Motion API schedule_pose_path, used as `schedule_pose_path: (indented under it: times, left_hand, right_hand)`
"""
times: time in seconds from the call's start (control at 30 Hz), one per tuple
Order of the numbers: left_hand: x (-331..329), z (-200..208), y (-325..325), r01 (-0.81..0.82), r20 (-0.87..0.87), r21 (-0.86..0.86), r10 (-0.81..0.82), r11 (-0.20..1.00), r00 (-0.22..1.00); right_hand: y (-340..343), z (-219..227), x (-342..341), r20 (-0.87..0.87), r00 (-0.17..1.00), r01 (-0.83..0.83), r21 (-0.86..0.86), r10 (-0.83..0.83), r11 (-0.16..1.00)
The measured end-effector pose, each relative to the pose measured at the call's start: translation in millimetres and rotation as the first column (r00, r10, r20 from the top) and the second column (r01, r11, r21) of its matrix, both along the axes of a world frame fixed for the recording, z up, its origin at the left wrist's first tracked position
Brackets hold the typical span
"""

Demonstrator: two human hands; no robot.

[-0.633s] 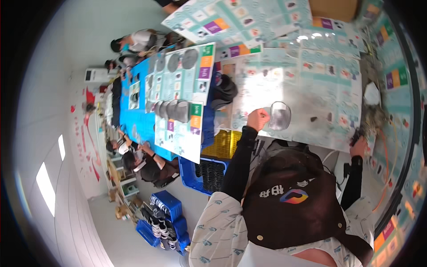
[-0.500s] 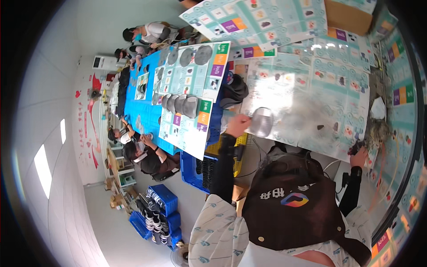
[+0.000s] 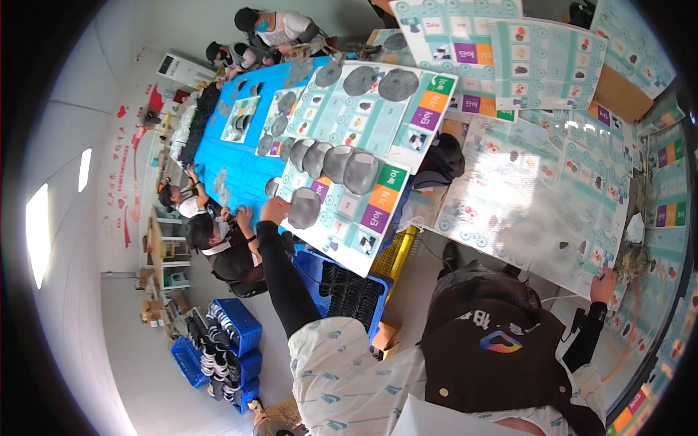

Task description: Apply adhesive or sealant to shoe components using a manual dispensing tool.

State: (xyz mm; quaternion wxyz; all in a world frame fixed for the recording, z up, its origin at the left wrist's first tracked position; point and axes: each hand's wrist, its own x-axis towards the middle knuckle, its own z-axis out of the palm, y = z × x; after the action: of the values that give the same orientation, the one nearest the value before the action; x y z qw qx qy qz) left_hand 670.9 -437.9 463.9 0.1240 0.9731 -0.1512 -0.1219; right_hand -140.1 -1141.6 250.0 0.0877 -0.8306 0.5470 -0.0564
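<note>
My left hand reaches far out to the left, its fingers closed on the edge of a grey rounded flat piece. That piece is at the near left part of a printed white board. Just beyond it, a row of overlapping grey rounded pieces lies on the board. My right hand is at the near right corner of the printed work table, fingers curled; what it holds, if anything, is too small to make out.
A blue crate of dark curved pieces stands below the board, beside a yellow crate. A dark cap-like item sits between the surfaces. Several people work along the blue-covered table. Stacked blue crates stand lower left.
My left hand has carried the grey piece leftward from the work table to the printed board. My right hand stays near the table's right corner, and a dark item near it no longer shows. The view has shifted.
</note>
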Motion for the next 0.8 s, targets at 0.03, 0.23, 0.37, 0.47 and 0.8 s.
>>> schedule_pose_path:
  times: [0.03, 0.23, 0.37, 0.47, 0.8]
  left_hand:
    - [25, -1, 31, -0.009, 0.057, 0.046, 0.007, 0.999, 0.998]
    - [134, -48, 85, 0.125, 0.169, 0.065, -0.135, 0.99, 0.976]
    - [162, -73, 90, 0.087, 0.027, -0.129, -0.085, 0.988, 0.996]
    - [173, -85, 87, 0.189, 0.143, -0.168, -0.165, 0.968, 0.976]
    - [205, -129, 107, 0.198, 0.161, -0.033, -0.19, 0.98, 0.969]
  right_hand:
    - [10, 8, 10, 0.021, 0.999, -0.033, 0.015, 0.032, 0.999]
    - [69, 54, 50, -0.003, 0.997, -0.075, 0.064, 0.075, 0.995]
    - [98, 74, 60, 0.053, 0.992, -0.11, -0.05, 0.112, 0.993]
    - [115, 89, 69, 0.042, 0.976, -0.203, -0.194, 0.215, 0.96]
    - [166, 226, 192, 0.302, 0.947, -0.16, 0.144, 0.111, 0.977]
